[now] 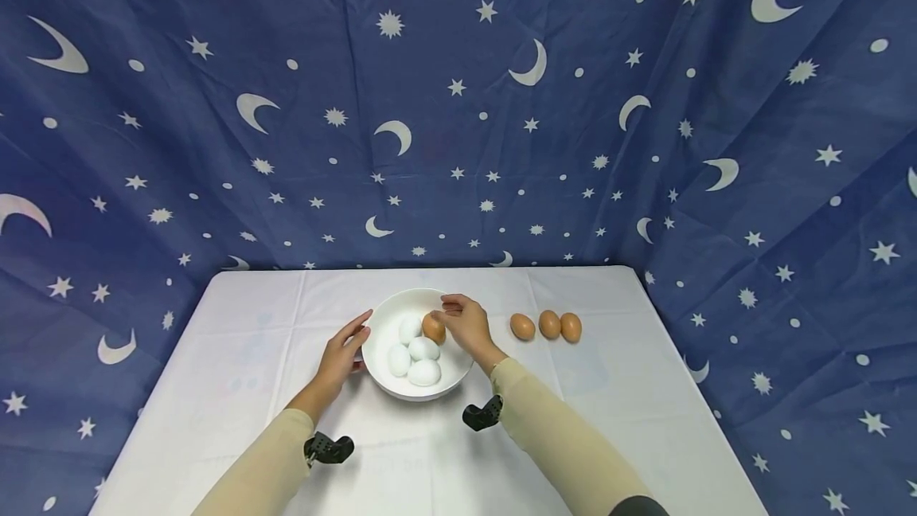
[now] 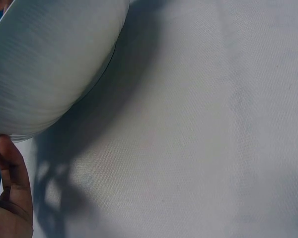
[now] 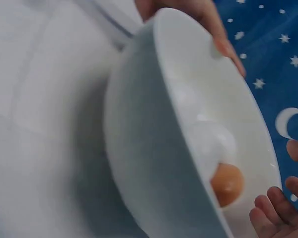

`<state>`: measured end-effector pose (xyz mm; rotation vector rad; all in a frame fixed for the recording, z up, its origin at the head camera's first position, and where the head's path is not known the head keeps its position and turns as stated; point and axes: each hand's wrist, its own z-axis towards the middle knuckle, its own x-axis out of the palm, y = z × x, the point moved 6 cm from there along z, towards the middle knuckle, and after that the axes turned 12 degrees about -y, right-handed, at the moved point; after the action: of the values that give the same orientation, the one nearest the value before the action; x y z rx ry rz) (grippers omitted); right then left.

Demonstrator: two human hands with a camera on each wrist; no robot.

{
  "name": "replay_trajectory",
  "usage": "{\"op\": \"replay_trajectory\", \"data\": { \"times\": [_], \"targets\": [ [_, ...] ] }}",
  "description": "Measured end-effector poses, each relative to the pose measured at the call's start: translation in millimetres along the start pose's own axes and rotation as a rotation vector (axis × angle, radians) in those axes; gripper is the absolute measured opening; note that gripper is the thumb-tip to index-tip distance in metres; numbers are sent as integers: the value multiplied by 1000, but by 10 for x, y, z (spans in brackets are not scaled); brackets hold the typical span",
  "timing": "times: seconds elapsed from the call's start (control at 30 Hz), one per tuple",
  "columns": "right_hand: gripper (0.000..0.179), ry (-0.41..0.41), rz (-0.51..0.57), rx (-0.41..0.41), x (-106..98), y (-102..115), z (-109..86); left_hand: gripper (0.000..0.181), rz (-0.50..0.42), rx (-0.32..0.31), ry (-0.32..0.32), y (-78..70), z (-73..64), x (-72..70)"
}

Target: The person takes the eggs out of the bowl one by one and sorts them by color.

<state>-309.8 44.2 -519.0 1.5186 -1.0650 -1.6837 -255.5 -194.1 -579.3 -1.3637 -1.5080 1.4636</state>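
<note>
A white bowl (image 1: 387,315) stands on the table with several white eggs (image 1: 424,373) and one brown egg (image 1: 433,328) inside. My left hand (image 1: 338,358) holds the bowl's left side, its thumb and fingers at the rim. In the left wrist view the bowl's outer wall (image 2: 54,59) meets a fingertip from below. Over the bowl's right rim reaches my right hand (image 1: 467,326), fingers loosely spread beside the brown egg. The right wrist view shows these fingers (image 3: 275,208) apart from that egg (image 3: 227,184), holding nothing.
Three brown eggs (image 1: 549,324) lie in a row on the white-covered table (image 1: 609,412), right of the bowl. A blue curtain (image 1: 444,102) with moons and stars hangs behind the table and along both sides. Each wrist carries a black device (image 1: 482,413).
</note>
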Motion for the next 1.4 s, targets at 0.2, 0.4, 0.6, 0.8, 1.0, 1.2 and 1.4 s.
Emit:
{"op": "replay_trajectory", "data": {
  "times": [0.2, 0.4, 0.6, 0.8, 1.0, 1.2, 1.4],
  "targets": [
    [41, -11, -20, 59, 204, -98, -57, 46, -13, 1, 0, -16, -7, 4],
    [40, -58, -101, 40, 290, -168, -84, 46, -16, 12, 0, -41, -26, -1],
    [37, -76, -129, -2, 304, -159, -107, 46, -3, 13, 9, -43, -26, 3],
    [35, -75, -136, -43, 315, -141, -114, 47, -16, 6, 27, -115, -58, -9],
    [34, -73, -150, -37, 312, -138, -123, 47, -3, 10, 22, -116, -69, -13],
    [36, -54, -147, 11, 311, -187, -103, 47, -20, -7, 27, -93, -48, -11],
    [38, -37, -132, 63, 317, -225, -88, 46, -12, -4, 42, -291, -165, -29]
  ]
}}
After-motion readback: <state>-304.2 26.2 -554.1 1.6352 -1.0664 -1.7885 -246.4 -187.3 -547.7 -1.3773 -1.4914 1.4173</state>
